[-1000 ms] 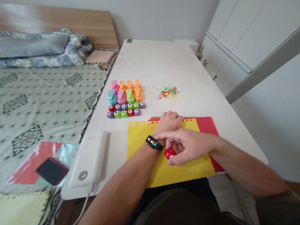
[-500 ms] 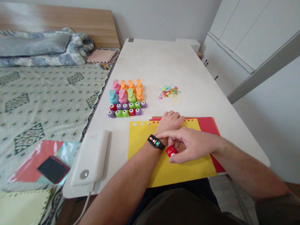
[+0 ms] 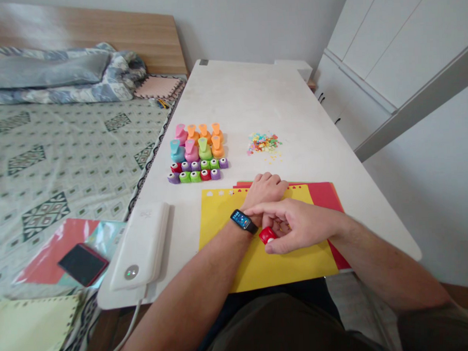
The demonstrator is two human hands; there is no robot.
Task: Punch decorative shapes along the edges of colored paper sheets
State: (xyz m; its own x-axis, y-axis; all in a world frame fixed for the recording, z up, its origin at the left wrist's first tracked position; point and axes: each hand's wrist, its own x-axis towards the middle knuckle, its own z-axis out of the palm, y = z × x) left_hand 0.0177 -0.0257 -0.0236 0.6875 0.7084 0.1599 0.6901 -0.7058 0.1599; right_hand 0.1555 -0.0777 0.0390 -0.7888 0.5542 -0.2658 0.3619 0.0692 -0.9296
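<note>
My left hand [image 3: 266, 188] rests palm down near the top edge of a yellow sheet [image 3: 284, 269], its fingers curled under; I see nothing in it. Around that wrist is a black smartwatch [image 3: 244, 221] with a lit screen. The index finger of my right hand [image 3: 298, 224] touches the wrist beside the watch's screen. My right thumb and other fingers hold a small red craft punch [image 3: 266, 235] with a white button, above the yellow sheet. Punched holes [image 3: 221, 193] run along the sheet's far edge. Red paper [image 3: 324, 197] sticks out from beneath it.
Several colourful craft punches [image 3: 191, 150] stand in rows at the left of the white table [image 3: 249, 92]. A pile of paper confetti [image 3: 264, 142] lies right of them. A white power bank [image 3: 142, 247] with a cable is near the left edge. A phone [image 3: 83, 264] lies on the bed.
The watch screen has switched from coloured icons to a clock face. Both hands stay almost still, with the red craft punch still in my right hand.
</note>
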